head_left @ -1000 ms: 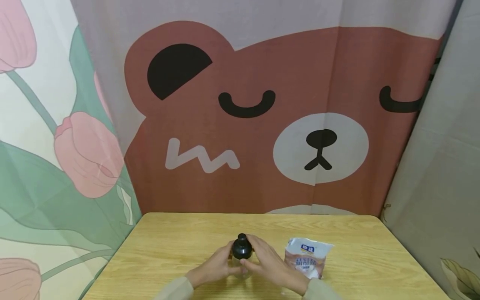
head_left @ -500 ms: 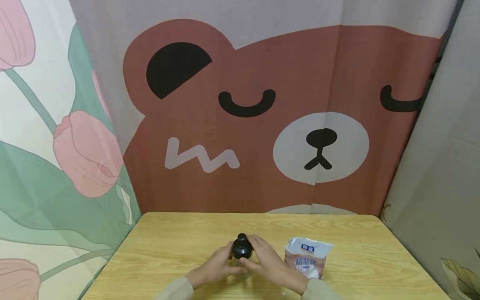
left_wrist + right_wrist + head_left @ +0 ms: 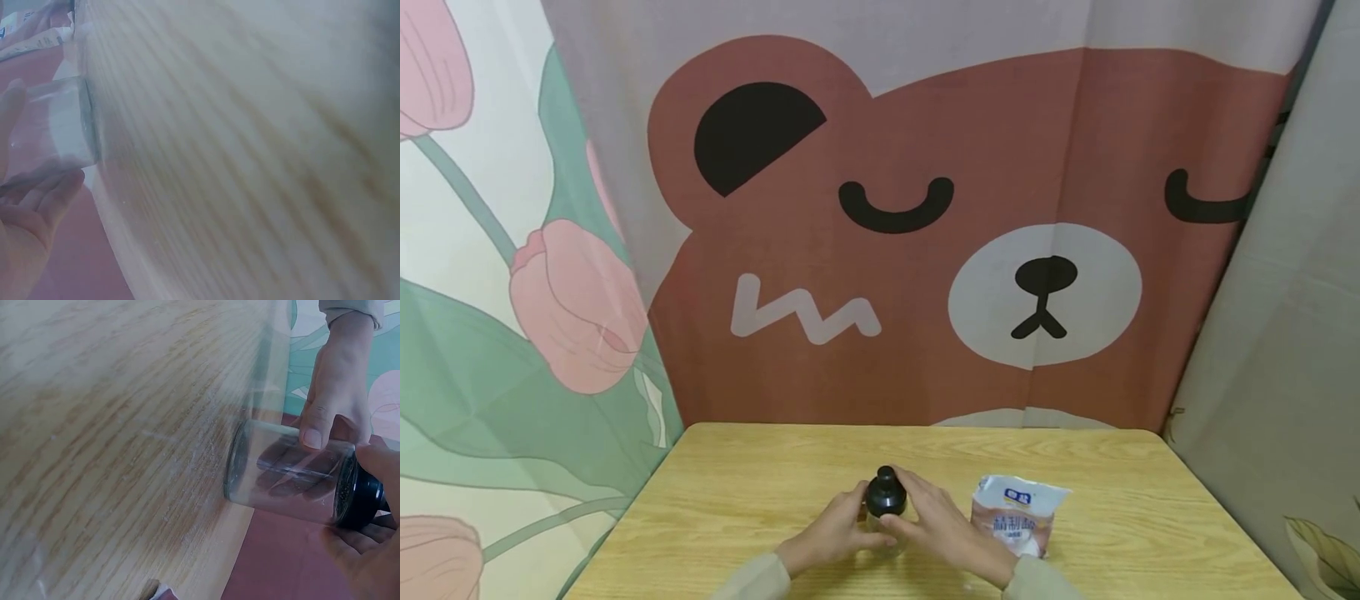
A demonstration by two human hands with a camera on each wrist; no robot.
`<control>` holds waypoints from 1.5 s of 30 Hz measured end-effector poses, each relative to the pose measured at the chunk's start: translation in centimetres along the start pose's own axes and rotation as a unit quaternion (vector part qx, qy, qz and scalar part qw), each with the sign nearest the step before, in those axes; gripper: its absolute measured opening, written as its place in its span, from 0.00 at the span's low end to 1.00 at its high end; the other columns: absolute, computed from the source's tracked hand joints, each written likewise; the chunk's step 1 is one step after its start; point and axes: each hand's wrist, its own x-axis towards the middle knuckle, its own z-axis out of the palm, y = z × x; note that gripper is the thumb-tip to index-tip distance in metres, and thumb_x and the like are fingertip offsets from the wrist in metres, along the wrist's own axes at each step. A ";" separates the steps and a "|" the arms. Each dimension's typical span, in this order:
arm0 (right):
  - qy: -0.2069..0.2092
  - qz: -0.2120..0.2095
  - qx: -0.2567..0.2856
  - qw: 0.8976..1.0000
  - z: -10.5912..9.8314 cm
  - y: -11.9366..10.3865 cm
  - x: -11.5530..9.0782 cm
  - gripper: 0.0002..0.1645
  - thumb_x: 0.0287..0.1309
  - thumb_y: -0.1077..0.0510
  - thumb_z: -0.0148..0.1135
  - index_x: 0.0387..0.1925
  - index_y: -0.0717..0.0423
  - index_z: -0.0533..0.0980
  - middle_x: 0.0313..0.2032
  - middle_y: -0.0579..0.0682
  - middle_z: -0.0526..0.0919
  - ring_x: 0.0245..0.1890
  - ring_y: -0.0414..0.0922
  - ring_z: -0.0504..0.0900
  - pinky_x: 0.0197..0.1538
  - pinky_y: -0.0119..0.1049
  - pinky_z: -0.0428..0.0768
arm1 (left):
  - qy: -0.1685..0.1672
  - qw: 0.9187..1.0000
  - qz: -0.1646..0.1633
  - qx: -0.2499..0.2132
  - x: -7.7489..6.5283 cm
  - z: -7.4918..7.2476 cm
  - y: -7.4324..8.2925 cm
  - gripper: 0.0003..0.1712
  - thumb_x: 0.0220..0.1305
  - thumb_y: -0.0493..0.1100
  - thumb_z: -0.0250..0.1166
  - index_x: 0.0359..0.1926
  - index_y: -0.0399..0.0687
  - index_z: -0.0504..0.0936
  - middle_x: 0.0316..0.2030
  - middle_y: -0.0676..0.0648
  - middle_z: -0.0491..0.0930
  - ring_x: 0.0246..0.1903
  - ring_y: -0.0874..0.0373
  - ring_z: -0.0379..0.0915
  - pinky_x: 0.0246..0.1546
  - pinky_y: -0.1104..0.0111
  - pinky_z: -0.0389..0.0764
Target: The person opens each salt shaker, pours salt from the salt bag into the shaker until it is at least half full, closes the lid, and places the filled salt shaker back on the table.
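Note:
A clear glass jar [image 3: 250,464] with a black knobbed lid [image 3: 886,496] stands upright with its base right at the tabletop. My left hand [image 3: 829,533] holds the glass body, its fingers showing through the glass in the right wrist view. From the other side my right hand [image 3: 946,533] grips the black lid, thumb and fingers around it. The lid sits on the jar's mouth. In the left wrist view, the lower part of the glass shows above the fingers of the left hand [image 3: 37,212].
A white and pink-brown bag of salt [image 3: 1013,517] stands just right of the right hand. White specks dot the wooden table [image 3: 760,467] near the jar. Behind the table hangs a bear-print curtain [image 3: 797,375], with a tulip-print one [image 3: 580,308] on the left.
Both hands keep their places on the jar and lid, with barely any movement. The head view has shifted very slightly.

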 end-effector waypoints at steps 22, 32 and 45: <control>0.027 0.002 -0.012 1.000 -0.6 0.0 1.0 0.36 0.56 0.48 0.73 0.60 0.62 0.73 0.54 0.57 0.80 0.50 0.52 0.82 0.48 0.45 0.82 | 0.003 0.998 -0.060 0.009 0.8 0.0 1.0 0.38 0.59 0.55 0.73 0.65 0.45 0.69 0.43 0.55 0.79 0.31 0.68 0.67 0.30 0.73 0.72; 0.047 0.011 -0.033 0.998 0.0 -0.2 1.1 0.36 0.50 0.41 0.76 0.52 0.61 0.76 0.44 0.47 0.76 0.40 0.43 0.79 0.42 0.40 0.82 | 0.008 0.997 -0.071 -0.027 1.1 0.7 0.8 0.43 0.57 0.56 0.75 0.67 0.43 0.68 0.53 0.46 0.80 0.47 0.64 0.78 0.45 0.70 0.79; 0.056 0.034 -0.006 0.998 0.1 -0.2 1.1 0.33 0.44 0.41 0.80 0.47 0.58 0.82 0.42 0.46 0.83 0.41 0.44 0.82 0.42 0.39 0.82 | 0.017 0.998 -0.057 -0.002 0.7 1.0 0.4 0.36 0.60 0.58 0.71 0.62 0.46 0.72 0.39 0.58 0.82 0.25 0.71 0.69 0.24 0.75 0.73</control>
